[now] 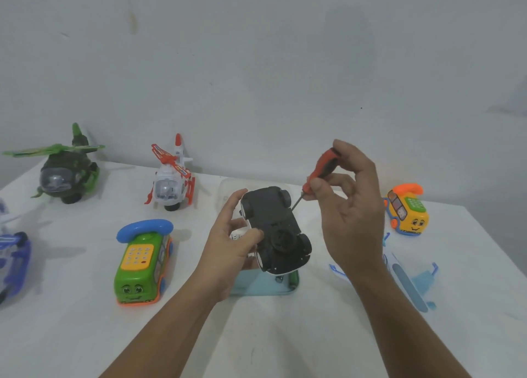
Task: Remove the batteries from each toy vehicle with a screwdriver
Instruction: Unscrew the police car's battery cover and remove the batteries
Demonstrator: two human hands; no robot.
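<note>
My left hand grips the upturned toy car; my right hand pinches the screwdriver at its underside. The other toys on the tabletop look unopened.

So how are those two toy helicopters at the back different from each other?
The green helicopter is dark camouflage with green rotor blades, while the white helicopter has red-orange blades and skids. The green helicopter's blades lie nearly level, but the white helicopter's tilt steeply. The green helicopter stands further left than the white helicopter. Both stand upright on the table near the wall, with clear cockpit domes.
</note>
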